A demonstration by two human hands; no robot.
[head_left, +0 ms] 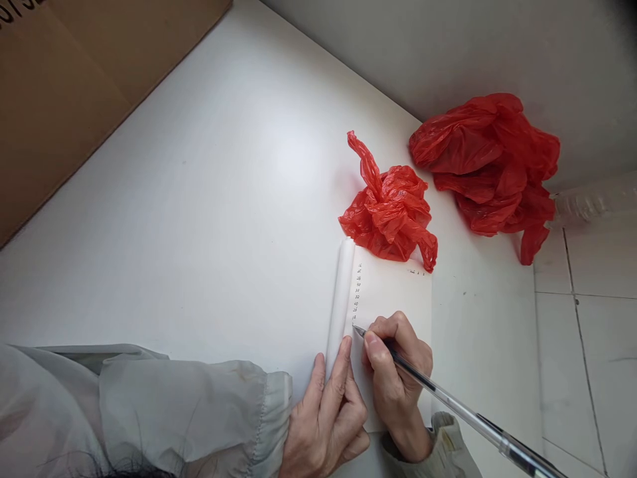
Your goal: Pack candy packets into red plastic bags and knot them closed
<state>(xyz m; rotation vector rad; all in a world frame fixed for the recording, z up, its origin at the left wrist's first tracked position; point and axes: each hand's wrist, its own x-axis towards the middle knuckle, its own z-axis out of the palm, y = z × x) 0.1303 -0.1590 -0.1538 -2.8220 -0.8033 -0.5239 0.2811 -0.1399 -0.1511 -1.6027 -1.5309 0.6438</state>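
Note:
A small white notepad (pixel 391 292) lies on the white table (pixel 223 219), with a column of handwritten numbers down its left side. My right hand (pixel 398 378) grips a clear ballpoint pen (pixel 448 401), and the pen's tip touches the page just under the last number. My left hand (pixel 326 418) rests flat with its fingers on the pad's lower left edge, beside the folded-back pages. Both wrists wear pale grey sleeves.
Two crumpled red plastic bags lie beyond the pad: one (pixel 391 209) touching its top edge, a larger one (pixel 490 162) at the table's far right edge. A brown cardboard box (pixel 74 86) stands at the upper left. Tiled floor (pixel 592 318) lies to the right.

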